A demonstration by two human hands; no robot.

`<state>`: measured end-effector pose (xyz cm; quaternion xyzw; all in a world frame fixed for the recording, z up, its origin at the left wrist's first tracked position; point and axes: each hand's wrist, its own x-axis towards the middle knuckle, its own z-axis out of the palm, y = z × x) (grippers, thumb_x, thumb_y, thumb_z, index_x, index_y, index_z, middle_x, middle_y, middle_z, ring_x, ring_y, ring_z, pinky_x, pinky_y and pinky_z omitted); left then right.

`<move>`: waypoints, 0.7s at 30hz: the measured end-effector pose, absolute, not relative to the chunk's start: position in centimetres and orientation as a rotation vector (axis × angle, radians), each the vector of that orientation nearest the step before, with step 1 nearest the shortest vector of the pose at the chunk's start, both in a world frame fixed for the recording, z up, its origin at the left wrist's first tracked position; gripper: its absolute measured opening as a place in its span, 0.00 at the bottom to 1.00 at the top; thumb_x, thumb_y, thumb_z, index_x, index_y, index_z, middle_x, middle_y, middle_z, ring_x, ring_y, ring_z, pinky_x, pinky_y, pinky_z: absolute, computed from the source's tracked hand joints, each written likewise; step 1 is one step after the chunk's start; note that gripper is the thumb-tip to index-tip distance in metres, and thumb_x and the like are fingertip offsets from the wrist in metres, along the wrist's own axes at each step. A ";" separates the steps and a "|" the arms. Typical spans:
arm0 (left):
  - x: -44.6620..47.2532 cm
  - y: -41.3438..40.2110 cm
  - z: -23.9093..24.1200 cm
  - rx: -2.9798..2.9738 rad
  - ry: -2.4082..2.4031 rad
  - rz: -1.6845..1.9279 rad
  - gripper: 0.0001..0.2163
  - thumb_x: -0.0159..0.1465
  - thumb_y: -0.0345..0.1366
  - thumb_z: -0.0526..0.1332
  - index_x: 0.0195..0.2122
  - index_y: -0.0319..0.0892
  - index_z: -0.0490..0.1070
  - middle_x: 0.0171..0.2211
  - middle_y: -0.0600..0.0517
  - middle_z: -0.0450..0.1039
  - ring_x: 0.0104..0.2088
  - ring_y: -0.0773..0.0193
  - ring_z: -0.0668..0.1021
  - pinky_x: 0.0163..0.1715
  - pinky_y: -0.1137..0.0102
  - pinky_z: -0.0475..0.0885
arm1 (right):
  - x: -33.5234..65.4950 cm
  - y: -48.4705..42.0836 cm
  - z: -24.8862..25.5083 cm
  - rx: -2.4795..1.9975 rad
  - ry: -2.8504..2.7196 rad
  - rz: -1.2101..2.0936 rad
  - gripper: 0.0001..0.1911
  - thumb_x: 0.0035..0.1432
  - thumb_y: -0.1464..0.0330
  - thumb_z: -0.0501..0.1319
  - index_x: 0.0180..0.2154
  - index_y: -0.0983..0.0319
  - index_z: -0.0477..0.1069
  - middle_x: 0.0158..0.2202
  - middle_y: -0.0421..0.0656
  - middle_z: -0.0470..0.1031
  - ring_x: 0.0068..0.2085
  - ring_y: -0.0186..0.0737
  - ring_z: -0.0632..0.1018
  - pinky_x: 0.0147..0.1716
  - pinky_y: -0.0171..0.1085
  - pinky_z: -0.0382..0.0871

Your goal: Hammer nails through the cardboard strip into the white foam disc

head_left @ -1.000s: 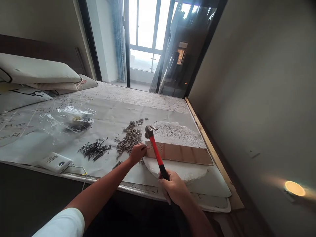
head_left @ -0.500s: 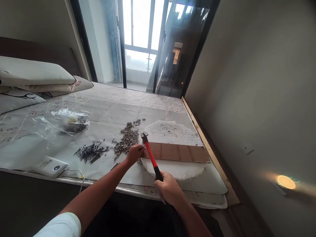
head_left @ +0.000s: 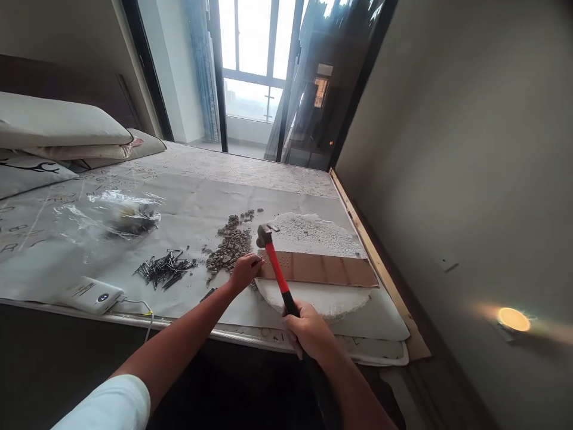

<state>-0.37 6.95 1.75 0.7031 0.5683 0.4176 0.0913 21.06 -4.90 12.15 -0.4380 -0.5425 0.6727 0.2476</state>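
Observation:
My right hand [head_left: 311, 328] is wrapped round the black grip of a claw hammer [head_left: 278, 272] with a red shaft. The hammer's metal head hangs over the left end of a brown board [head_left: 329, 269]. At that same end, the fingers of my left hand [head_left: 245, 272] are pinched together; whatever is between them is too small to make out. Small dots, like nail heads or holes, mark the board's left part. Beneath the board lies a rough white foam slab [head_left: 317, 301], showing on both sides of it.
Left of the board lie a heap of grey stone chips [head_left: 230, 245], a pile of dark nails [head_left: 165, 269], and a clear plastic bag [head_left: 129, 218]. A white power bank [head_left: 92, 295] with a cable sits by the mattress edge. A wooden rail [head_left: 371, 254] runs along the right.
The hammer head has lifted slightly and turned above the board. My left hand stays at the board's left end. The whole view has shifted a little.

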 end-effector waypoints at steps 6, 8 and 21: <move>-0.3 6.7 2.1 2.053 1.687 1.256 0.10 0.57 0.35 0.56 0.20 0.41 0.65 0.21 0.54 0.65 0.24 0.69 0.68 0.26 0.74 0.62 | 20.8 -5.0 12.3 -1.203 -1.493 1.786 0.05 0.44 0.74 0.50 0.26 0.59 0.56 0.09 0.27 0.54 0.08 0.27 0.57 0.07 0.28 0.48; -0.3 6.7 2.0 2.054 1.684 1.259 0.10 0.57 0.35 0.56 0.20 0.41 0.65 0.21 0.54 0.65 0.24 0.69 0.68 0.27 0.74 0.63 | 20.9 -5.0 12.3 -1.205 -1.485 1.766 0.05 0.44 0.74 0.50 0.27 0.59 0.57 0.09 0.27 0.54 0.08 0.27 0.57 0.06 0.28 0.48; -0.3 6.4 2.5 1.990 1.702 1.271 0.11 0.56 0.36 0.57 0.17 0.41 0.64 0.19 0.55 0.63 0.23 0.70 0.66 0.25 0.74 0.61 | 20.7 -5.1 11.8 -1.272 -1.514 1.801 0.05 0.42 0.74 0.50 0.25 0.59 0.56 0.10 0.28 0.56 0.08 0.28 0.58 0.06 0.29 0.48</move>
